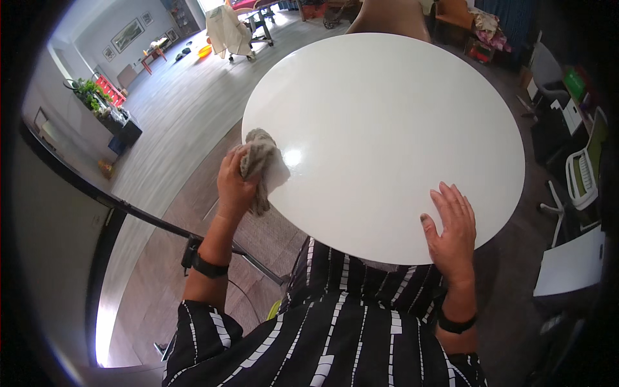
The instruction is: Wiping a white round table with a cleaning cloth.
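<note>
A round white tabletop [382, 130] with a glossy surface lies before me. My left hand [237, 181] grips a crumpled grey-beige cloth [262, 159] at the table's left edge, and part of the cloth hangs down past the rim. Flat on the near right part of the tabletop, or just over it, my right hand [450, 232] holds nothing, its fingers extended and the thumb apart. Whether the palm fully touches the surface cannot be seen. Both wrists wear a black band.
A brown chair [391, 19] stands at the table's far side. Office chairs, one with a white frame [580, 179], and a white panel [570, 266] are on the right. A planter with green leaves [89, 94] is far left. A dark metal bar [145, 220] runs below left.
</note>
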The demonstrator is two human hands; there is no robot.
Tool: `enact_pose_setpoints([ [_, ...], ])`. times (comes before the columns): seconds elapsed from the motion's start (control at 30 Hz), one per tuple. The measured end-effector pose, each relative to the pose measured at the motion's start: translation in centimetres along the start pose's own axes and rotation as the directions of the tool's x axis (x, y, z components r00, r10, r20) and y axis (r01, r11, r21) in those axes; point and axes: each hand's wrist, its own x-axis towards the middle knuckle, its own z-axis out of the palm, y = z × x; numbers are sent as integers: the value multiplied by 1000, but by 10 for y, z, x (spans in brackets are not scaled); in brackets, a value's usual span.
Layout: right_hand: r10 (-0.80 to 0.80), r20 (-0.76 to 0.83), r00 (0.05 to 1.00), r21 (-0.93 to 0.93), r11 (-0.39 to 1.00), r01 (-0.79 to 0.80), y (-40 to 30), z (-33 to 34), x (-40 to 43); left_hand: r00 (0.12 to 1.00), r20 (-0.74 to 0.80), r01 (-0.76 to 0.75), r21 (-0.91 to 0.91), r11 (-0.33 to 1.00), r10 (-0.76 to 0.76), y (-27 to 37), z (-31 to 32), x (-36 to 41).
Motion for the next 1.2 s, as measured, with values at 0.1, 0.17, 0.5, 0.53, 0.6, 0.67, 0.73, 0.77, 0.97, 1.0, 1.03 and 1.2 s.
enact_pose_setpoints([
  [0.1,4,-15,1000,-13,1000,-4,2,1,-2,995,-12,-99,176,979,103,35,2,-18],
  [0.17,5,-27,1000,-24,1000,-6,4,4,-3,992,27,-123,20,992,122,55,6,-35],
  [0.5,10,-12,1000,-26,1000,-10,1,3,-2,865,392,-132,-427,895,314,130,-18,-88],
  [0.53,11,-4,1000,-20,1000,-11,1,3,-3,866,389,-133,-427,895,315,126,-21,-88],
  [0.6,6,-7,1000,-24,1000,-7,1,3,-2,708,610,293,-713,637,357,114,-29,-88],
  [0.67,6,-9,1000,-28,1000,-6,-1,5,-3,695,681,503,-690,521,231,99,-41,-92],
  [0.73,-31,-89,996,-18,999,30,-2,2,-4,717,659,695,-650,306,-226,86,-56,-85],
  [0.77,-34,-88,996,-12,999,33,-2,3,-3,738,616,659,-745,100,-275,93,-65,-72],
  [0.97,39,-16,999,-1,999,-39,5,-1,-3,886,36,211,-919,334,-462,103,-73,-5],
  [1.0,37,-11,999,12,999,-37,2,0,-2,885,31,209,-917,338,-464,96,-66,-4],
  [1.03,35,-7,999,23,999,-35,-1,1,-1,946,7,180,-845,503,-325,86,-53,-5],
  [1.2,5,-18,1000,19,1000,-5,1,0,-1,823,439,-176,-409,895,362,116,-31,9],
])
